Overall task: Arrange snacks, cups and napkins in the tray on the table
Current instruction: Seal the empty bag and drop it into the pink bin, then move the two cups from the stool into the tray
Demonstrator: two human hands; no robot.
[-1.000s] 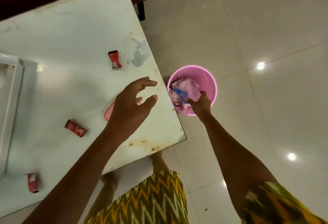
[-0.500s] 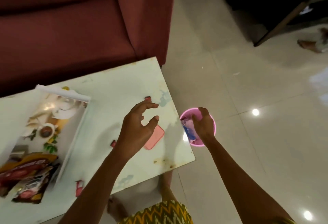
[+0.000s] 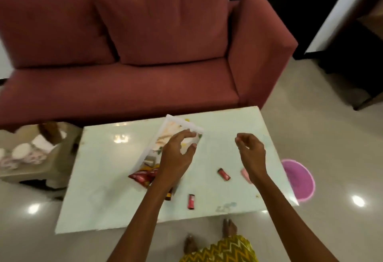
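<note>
We hold nothing: left hand (image 3: 178, 156) slack over the tray (image 3: 184, 123), right hand (image 3: 251, 151) slack near a stray snack packet (image 3: 223, 174), probably next to be gathered.

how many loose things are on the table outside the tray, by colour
red small snack packs: 2
pink flat thing: 1
total: 3
not counted: a dark piece at the near end of the tray, half hidden, so it may belong to what lies in the tray
</note>
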